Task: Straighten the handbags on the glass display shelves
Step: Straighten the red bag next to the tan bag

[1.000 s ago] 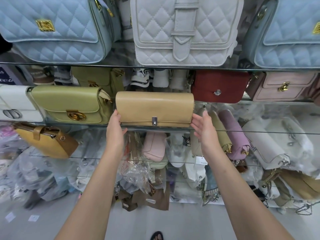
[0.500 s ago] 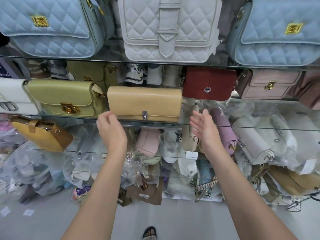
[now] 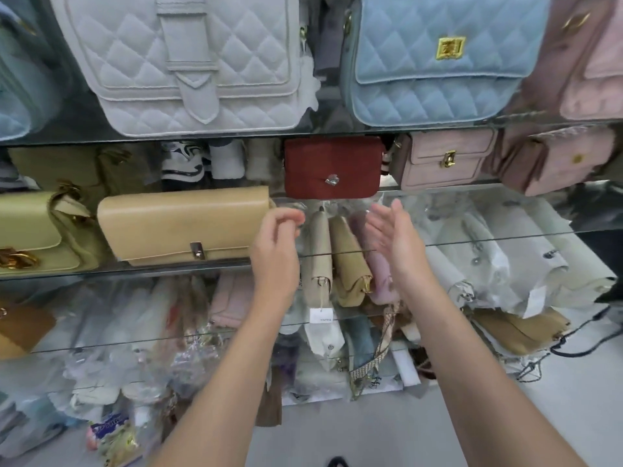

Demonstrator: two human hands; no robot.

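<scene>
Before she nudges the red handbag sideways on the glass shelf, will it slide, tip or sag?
The red handbag looks boxy with crisp edges, so probably stiff. It sits on smooth glass shelf, so likely slides easily. Wide and low, it seems unlikely to tip.

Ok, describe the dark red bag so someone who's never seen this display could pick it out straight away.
Find the white quilted bag and blue quilted bag on the top glass shelf. On the shelf below, under the gap between them, sits the dark red bag, above both raised hands. It is the only red one, with a small silver clasp; its right neighbour is pink.
</scene>
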